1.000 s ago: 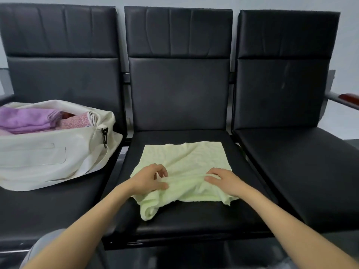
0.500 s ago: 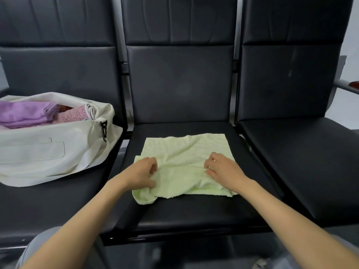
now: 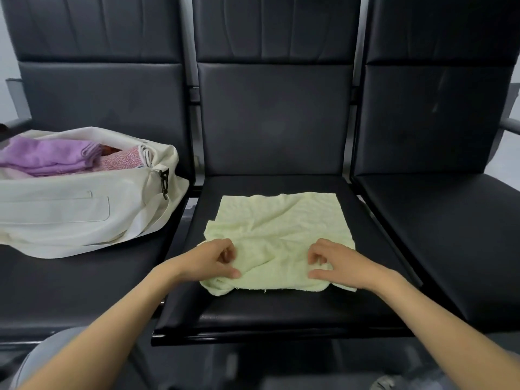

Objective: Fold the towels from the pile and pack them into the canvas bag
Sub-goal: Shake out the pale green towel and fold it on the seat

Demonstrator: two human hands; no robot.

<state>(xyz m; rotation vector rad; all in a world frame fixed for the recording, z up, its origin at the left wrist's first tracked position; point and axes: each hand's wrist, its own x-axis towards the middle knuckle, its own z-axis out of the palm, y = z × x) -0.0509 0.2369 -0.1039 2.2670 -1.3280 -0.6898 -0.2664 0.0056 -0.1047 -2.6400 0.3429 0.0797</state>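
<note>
A pale green towel [image 3: 281,229] lies spread and wrinkled on the middle black seat [image 3: 281,311]. My left hand [image 3: 209,261] pinches the towel's near left edge between thumb and curled fingers. My right hand [image 3: 336,263] pinches the near right edge the same way. The near edge is bunched up between the two hands. A cream canvas bag [image 3: 84,209] sits open on the left seat. Inside it lie a folded purple towel [image 3: 47,157] and a pink patterned towel [image 3: 121,160].
Three black padded chairs stand in a row with tall backrests. The right seat [image 3: 450,235] holds nothing. A metal armrest [image 3: 510,126] sticks out at the far right. A black clip [image 3: 164,181] hangs on the bag's right end.
Both hands have slid toward me to the towel's near edge and closed on it, gathering the fabric there. The camera has tipped a little lower.
</note>
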